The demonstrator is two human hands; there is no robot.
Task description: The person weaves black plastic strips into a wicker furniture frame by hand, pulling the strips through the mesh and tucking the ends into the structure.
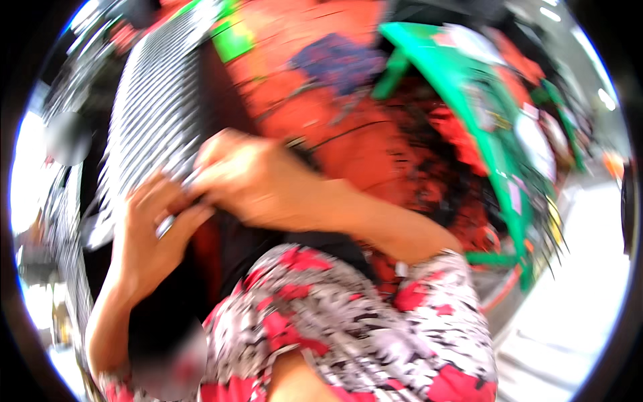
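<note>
Leftmost, past a dark round shape point(67, 137) at the rim that is too blurred to name, a ribbed grille point(157, 114) of close silver bars runs up and down the frame, and both hands work right against its lower right edge.

The left hand point(151, 231) comes up from the lower left, palm turned toward the person, fingers curled. Its grip is half closed around a small silver piece point(165, 226) that sits between thumb and forefinger; the hold looks like a pinch, likely to steady the piece while the other hand works on it. Motion blur hides what the piece is.

Just to the right, the right hand point(251, 181) reaches across from the right, knuckles up, its fingertips meeting those of the left hand at the grille's edge. Its grip is drawn nearly closed on something thin and silvery at the fingertips, though whether that is the same piece or a part of the grille cannot be told. The forearm crosses the body, which seems why the hand arrives from above the left one.

Below them lies a patterned sleeve point(348, 335) in red, white and black. Behind the hands rises an orange panel point(321, 100) with a blue patch, and farther right a green frame point(469, 100) slants down toward pale floor point(576, 295).
</note>
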